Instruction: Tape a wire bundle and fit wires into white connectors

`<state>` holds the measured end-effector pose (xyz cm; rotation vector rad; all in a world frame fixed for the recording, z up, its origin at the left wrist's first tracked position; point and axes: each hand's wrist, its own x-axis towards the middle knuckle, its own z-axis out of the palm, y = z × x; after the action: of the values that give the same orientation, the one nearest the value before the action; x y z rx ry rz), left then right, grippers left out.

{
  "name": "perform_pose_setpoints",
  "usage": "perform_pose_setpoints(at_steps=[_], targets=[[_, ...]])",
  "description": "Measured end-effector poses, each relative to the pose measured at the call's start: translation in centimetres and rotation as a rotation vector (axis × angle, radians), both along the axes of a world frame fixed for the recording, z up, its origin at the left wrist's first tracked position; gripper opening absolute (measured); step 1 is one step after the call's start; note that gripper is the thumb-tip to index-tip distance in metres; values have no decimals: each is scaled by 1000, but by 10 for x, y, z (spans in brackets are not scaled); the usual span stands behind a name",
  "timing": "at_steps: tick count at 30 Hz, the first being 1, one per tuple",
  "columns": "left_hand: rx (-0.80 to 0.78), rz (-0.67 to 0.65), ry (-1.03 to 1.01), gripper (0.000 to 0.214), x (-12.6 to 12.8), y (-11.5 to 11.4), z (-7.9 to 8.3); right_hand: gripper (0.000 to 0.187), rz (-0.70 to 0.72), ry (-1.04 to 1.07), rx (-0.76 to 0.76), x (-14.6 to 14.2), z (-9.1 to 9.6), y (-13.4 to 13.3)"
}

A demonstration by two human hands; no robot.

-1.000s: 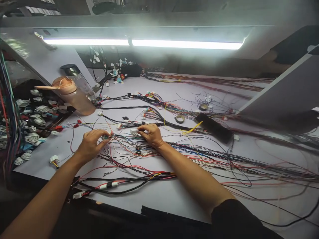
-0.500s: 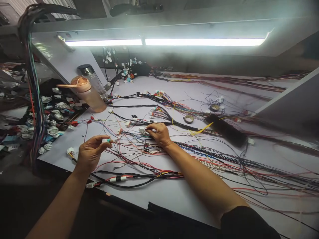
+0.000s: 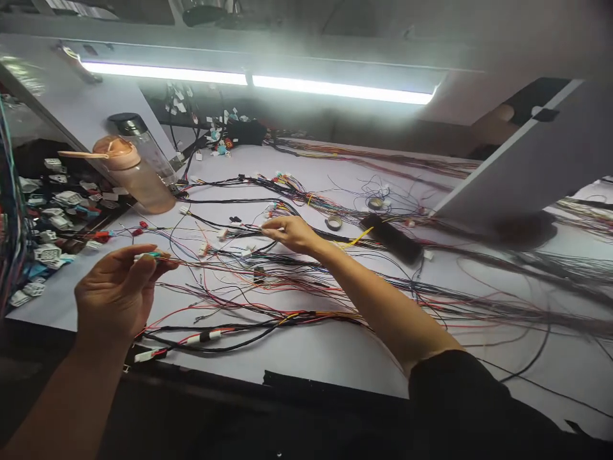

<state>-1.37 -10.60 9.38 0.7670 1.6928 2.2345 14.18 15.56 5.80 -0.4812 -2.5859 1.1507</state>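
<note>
A small white and green wire connector (image 3: 149,255) is pinched between the thumb and forefinger of my left hand (image 3: 115,291), with thin wires running from it to the right across the table. My right hand (image 3: 292,235) reaches over the middle wires, its thumb and fingertips close together near a black-sleeved bundle. What those fingertips hold, if anything, is too small to make out. Just below them lies a white connector (image 3: 249,251). Further left are an orange-and-white connector (image 3: 204,249) and another pale connector (image 3: 223,234).
Many connectors (image 3: 50,252) are piled at the left, beside a peach-lidded bottle (image 3: 143,185) and a dark-capped bottle (image 3: 151,150). A tape roll (image 3: 334,222) and a black oblong object (image 3: 393,239) lie among the wires. An upright panel (image 3: 507,153) stands at the right.
The view has swung to the right. My right hand has left the white connector and moved to wires slightly further back. My left hand still holds the white and green connector.
</note>
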Motion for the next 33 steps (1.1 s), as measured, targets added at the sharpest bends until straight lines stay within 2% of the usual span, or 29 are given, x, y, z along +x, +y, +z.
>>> perform_pose_setpoints(at_steps=[3,6,9,11,13,16,22,27,33], targets=[[32,1,-12,46,7,0,4,35,62,54,-92,35,16,-13],[58,-21,-56,44,13,-3,1,37,144,24,-120,66,14,-43],[63,-27,-134,44,17,-9,-6,36,188,-19,42,83,-3,-74],[50,-40,-192,44,20,-14,-9,29,155,3,147,87,-16,-89],[37,-60,-242,44,22,-18,-12,33,106,47,219,89,-26,-99],[38,-50,-290,44,26,-21,-16,34,48,116,337,92,-36,-108],[61,108,-384,45,34,-21,-37,33,16,209,588,101,-47,-117],[26,110,-489,48,36,-24,-51,30,18,210,625,103,-53,-120],[-10,130,-530,44,33,-31,-50,27,9,204,605,101,-64,-120]])
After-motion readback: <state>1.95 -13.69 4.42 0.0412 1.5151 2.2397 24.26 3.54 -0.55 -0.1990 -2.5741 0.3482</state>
